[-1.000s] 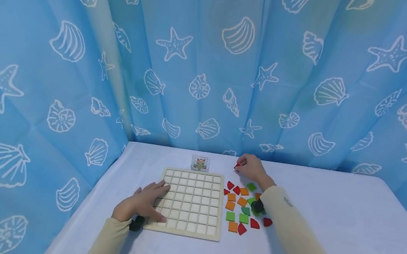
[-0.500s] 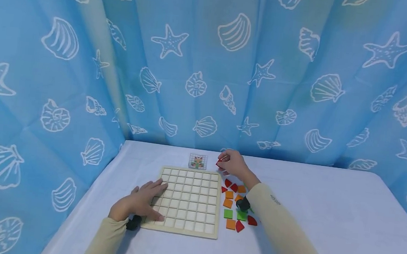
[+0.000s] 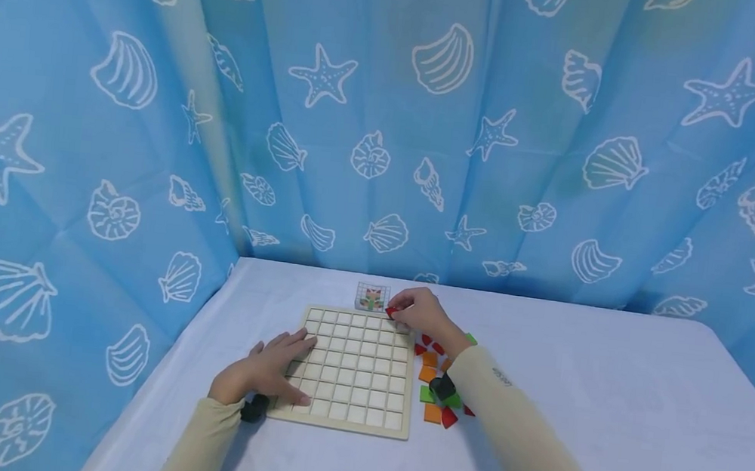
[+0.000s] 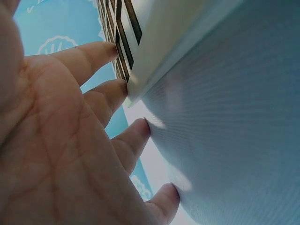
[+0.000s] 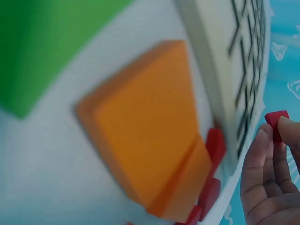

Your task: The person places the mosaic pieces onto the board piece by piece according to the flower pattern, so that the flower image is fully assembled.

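A pale square grid board point(image 3: 360, 360) lies on the white table. My left hand point(image 3: 263, 373) rests with spread fingers on its left side. In the left wrist view, two fingertips of that hand point(image 4: 51, 136) meet the board's edge while two others reach down by the cloth. My right hand point(image 3: 426, 314) pinches a small red tile point(image 3: 390, 312) over the board's far right corner. The right wrist view shows this red tile point(image 5: 274, 123) between thumb and fingertips. Just behind the board is a small pattern card point(image 3: 372, 296) with a coloured figure on a grid.
Right of the board lie loose tiles, partly hidden under my right forearm: orange squares point(image 3: 428, 374), green squares point(image 3: 427, 393) and red quarter-round ones point(image 3: 449, 417). A blue shell-print curtain point(image 3: 375, 114) hangs behind and to the left of the table.
My right hand has carried the red tile leftward from behind the loose tiles to the board's far right corner. My left hand has stayed on the board.
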Demonstrator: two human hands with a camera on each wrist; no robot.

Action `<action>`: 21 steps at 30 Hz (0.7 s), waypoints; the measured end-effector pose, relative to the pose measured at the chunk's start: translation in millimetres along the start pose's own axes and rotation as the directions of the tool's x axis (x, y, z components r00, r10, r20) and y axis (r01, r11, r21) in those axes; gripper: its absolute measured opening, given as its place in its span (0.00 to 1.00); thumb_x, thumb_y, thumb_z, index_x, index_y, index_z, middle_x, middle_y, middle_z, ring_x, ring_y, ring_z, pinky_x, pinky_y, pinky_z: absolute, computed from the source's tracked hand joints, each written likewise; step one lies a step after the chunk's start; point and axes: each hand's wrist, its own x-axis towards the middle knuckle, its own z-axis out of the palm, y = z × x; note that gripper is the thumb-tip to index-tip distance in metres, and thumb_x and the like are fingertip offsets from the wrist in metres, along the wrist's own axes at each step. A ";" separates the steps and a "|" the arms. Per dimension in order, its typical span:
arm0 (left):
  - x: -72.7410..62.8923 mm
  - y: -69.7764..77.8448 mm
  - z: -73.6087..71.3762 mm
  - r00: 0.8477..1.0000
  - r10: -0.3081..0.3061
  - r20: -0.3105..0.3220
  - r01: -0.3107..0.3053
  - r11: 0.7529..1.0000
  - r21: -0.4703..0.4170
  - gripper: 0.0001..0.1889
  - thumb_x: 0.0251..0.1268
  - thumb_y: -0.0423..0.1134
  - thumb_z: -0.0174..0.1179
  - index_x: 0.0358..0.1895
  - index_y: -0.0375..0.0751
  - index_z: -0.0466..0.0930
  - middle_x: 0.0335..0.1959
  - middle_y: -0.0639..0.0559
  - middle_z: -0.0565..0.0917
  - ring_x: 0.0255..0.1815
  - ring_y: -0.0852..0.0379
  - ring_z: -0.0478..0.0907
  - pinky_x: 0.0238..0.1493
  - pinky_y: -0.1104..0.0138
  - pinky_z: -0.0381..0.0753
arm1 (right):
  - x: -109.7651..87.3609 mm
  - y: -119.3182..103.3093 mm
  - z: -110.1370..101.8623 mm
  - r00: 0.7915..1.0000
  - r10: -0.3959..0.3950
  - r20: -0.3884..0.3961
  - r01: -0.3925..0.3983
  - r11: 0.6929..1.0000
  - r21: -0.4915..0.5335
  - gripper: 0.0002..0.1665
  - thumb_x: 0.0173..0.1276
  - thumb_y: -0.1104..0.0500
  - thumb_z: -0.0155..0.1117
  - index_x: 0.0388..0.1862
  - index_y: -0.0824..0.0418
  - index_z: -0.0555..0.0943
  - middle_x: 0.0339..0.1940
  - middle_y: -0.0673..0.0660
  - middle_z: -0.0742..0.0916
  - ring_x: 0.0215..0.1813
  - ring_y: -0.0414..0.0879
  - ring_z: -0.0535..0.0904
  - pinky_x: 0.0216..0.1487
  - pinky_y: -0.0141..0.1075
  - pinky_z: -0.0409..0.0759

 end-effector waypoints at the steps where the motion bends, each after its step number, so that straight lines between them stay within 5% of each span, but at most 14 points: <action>1: 0.2 0.1 -0.4 1.000 -0.001 0.002 0.001 1.000 0.000 0.56 0.43 0.58 0.77 0.78 0.49 0.57 0.81 0.45 0.52 0.81 0.37 0.45 0.72 0.32 0.41 | 0.2 0.4 1.2 1.000 0.005 0.008 -0.005 1.000 -0.006 0.07 0.65 0.64 0.67 0.40 0.58 0.88 0.39 0.55 0.86 0.36 0.47 0.77 0.35 0.35 0.79; 14: -1.9 0.6 1.8 1.000 -0.012 -0.007 0.012 1.000 0.001 0.57 0.42 0.58 0.78 0.78 0.50 0.57 0.81 0.46 0.53 0.81 0.37 0.45 0.73 0.33 0.42 | -9.5 -4.5 7.1 0.998 -0.027 0.060 0.028 0.999 -0.016 0.17 0.65 0.63 0.69 0.53 0.63 0.83 0.38 0.56 0.85 0.37 0.45 0.79 0.38 0.36 0.79; 21: -0.8 1.5 -0.2 1.000 -0.020 -0.004 0.020 1.000 0.007 0.56 0.44 0.58 0.77 0.78 0.52 0.56 0.81 0.48 0.52 0.81 0.39 0.45 0.74 0.34 0.41 | -8.7 -3.5 13.1 0.997 -0.039 0.059 0.036 0.997 0.064 0.15 0.65 0.64 0.69 0.50 0.64 0.83 0.38 0.55 0.86 0.41 0.45 0.81 0.44 0.37 0.82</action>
